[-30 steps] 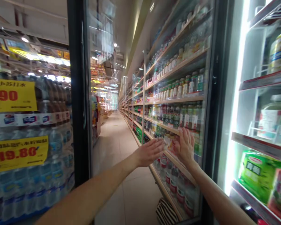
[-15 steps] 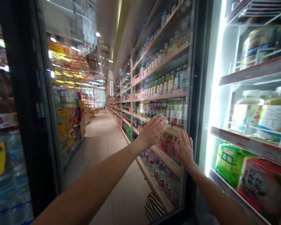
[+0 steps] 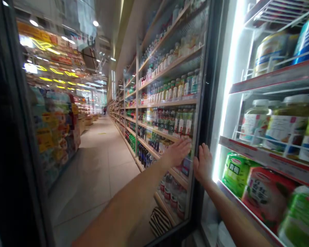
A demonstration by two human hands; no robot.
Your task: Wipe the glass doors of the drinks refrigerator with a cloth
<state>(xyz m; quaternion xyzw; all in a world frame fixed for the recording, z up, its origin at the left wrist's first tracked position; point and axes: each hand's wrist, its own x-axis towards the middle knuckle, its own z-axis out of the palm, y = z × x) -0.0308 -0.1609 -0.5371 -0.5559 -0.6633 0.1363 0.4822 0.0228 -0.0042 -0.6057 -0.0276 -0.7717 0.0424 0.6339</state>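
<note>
The glass door (image 3: 92, 178) of a lit cooler stands open in front of me, with a dark frame (image 3: 208, 85) along its right side. My left hand (image 3: 176, 153) lies against the glass near that side. Its blurred fingers are close together over something pale that I cannot make out. To its right, my right hand (image 3: 204, 164) rests on the dark frame, fingers up, open and holding nothing.
Cooler shelves (image 3: 267, 151) at the right hold bottles, cans and green and red packs. Through or in the glass show long bottle shelves (image 3: 170, 103), an aisle floor (image 3: 100, 147), stacked yellow goods and a striped item (image 3: 159, 221) low down.
The view has turned right, bringing more of the cooler in. My left hand has moved down across the glass, and my right hand now rests at the frame. The pale thing under my left fingers shows less.
</note>
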